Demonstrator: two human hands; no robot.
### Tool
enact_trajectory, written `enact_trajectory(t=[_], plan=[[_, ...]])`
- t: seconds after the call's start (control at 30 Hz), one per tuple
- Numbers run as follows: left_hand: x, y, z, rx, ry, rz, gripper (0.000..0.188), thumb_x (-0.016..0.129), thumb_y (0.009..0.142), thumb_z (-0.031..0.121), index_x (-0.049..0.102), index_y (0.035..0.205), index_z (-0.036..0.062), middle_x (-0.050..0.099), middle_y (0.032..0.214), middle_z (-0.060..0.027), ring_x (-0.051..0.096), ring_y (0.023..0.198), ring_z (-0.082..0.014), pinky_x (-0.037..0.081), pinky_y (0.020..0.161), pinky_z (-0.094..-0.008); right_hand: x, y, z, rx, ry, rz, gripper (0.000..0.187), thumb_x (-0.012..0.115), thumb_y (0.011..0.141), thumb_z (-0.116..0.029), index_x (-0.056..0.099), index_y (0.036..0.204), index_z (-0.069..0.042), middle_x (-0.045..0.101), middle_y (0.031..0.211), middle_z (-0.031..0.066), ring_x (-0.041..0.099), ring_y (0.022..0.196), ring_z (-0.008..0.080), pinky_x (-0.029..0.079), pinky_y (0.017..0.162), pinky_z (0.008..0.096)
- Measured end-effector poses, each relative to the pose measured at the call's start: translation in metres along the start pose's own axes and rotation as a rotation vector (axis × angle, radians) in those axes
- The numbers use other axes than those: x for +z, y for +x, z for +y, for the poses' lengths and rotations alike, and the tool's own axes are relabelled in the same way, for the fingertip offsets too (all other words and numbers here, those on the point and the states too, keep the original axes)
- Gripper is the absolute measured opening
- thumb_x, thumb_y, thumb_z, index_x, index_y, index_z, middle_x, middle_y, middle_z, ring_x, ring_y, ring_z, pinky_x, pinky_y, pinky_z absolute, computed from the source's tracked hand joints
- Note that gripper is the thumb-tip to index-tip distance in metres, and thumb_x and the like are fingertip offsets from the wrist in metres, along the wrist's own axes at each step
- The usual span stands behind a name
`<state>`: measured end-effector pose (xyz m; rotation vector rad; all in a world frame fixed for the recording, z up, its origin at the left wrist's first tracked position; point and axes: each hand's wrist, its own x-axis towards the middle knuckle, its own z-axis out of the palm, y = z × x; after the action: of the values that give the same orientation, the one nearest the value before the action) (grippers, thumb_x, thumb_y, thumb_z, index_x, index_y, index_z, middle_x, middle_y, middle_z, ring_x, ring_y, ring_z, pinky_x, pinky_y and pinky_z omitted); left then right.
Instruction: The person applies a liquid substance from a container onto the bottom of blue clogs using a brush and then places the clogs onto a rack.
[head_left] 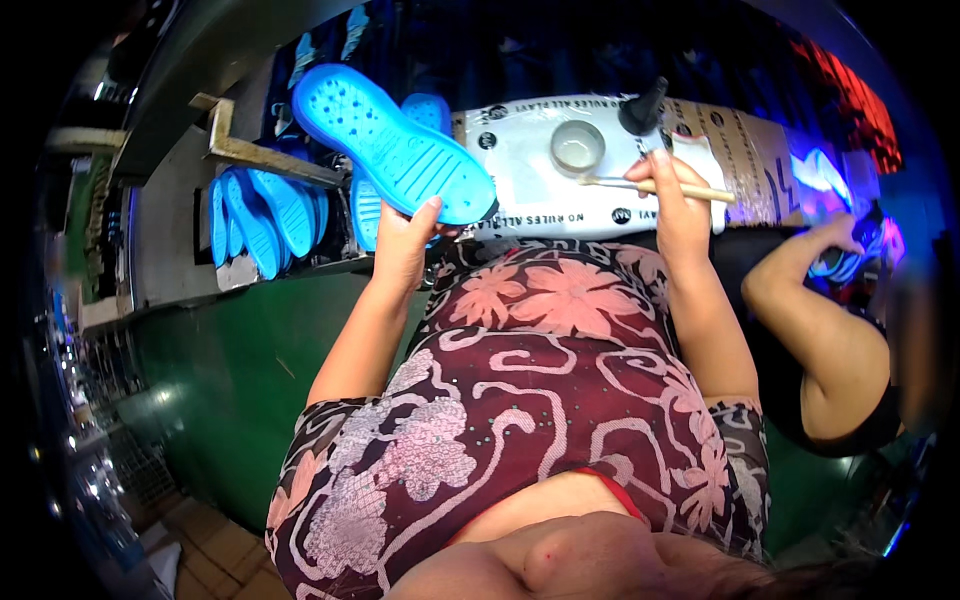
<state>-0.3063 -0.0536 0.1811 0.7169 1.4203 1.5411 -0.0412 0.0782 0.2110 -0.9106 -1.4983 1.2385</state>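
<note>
My left hand (402, 243) grips the heel end of a bright blue shoe sole (400, 145), tilted up with its patterned face showing. More blue sole, partly hidden by it, shows behind and beneath. Closed around the pale wooden handle of a thin brush (712, 193) is my right hand (680, 205). The brush points left, its tip just below a small round bowl (578, 148) with pale contents. A black cone-shaped container (643, 108) stands just beyond that hand. Bowl and brush tip are over a white printed sheet (525, 130).
Several blue soles (265, 220) lean together at the left, beside a metal bar bracket (265, 155). Brown taped cardboard (750, 150) lies right of the sheet. Another person's bent arm (820, 320) reaches in at the right, with the hand (838, 240) near a brightly lit shoe part.
</note>
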Motion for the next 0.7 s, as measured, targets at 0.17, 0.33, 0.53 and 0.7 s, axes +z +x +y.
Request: enact_trajectory(t=[0.17,0.33,0.53,0.7], plan=[[0.032,0.011,-0.007,0.3,0.266,-0.024,0.048,0.061,0.079,0.005,0.039,0.121,-0.0029,0.058,0.103,-0.0125,0.061,0.087,-0.0184,0.049,0.078,-0.0289,0.015,-0.006,-0.025,-0.273,-0.225,-0.145,0.036,0.047,0.094,-0.019,0.063,0.068,0.0,0.059,0.063,0.0047,0.053,0.064,0.0148,0.039,0.089,0.0349],[0.058,0.006,0.004,0.385,0.259,-0.089,0.045,0.06,0.076,0.001,0.044,0.117,-0.0049,0.06,0.105,-0.0134,0.06,0.094,-0.0183,0.047,0.084,-0.031,0.02,-0.011,-0.015,-0.507,-0.344,-0.183,0.028,0.052,0.089,-0.015,0.063,0.064,-0.005,0.058,0.061,0.003,0.054,0.061,0.0177,0.04,0.088,0.0398],[0.06,0.008,-0.001,0.608,0.4,-0.096,0.044,0.063,0.074,0.0,0.045,0.114,-0.0052,0.064,0.09,-0.0112,0.063,0.079,-0.0157,0.05,0.072,-0.0274,0.023,-0.013,-0.014,-0.585,-0.502,-0.232,0.025,0.055,0.087,-0.013,0.062,0.064,-0.006,0.058,0.06,0.0034,0.054,0.06,0.02,0.04,0.085,0.0397],[0.054,0.007,0.0,0.701,0.516,-0.104,0.046,0.064,0.071,0.0,0.045,0.113,-0.0053,0.065,0.085,-0.013,0.065,0.074,-0.0175,0.05,0.068,-0.028,0.015,-0.014,-0.016,-0.503,-0.462,-0.199,0.025,0.054,0.087,-0.013,0.061,0.064,-0.006,0.058,0.061,0.0033,0.054,0.06,0.0195,0.04,0.087,0.0395]])
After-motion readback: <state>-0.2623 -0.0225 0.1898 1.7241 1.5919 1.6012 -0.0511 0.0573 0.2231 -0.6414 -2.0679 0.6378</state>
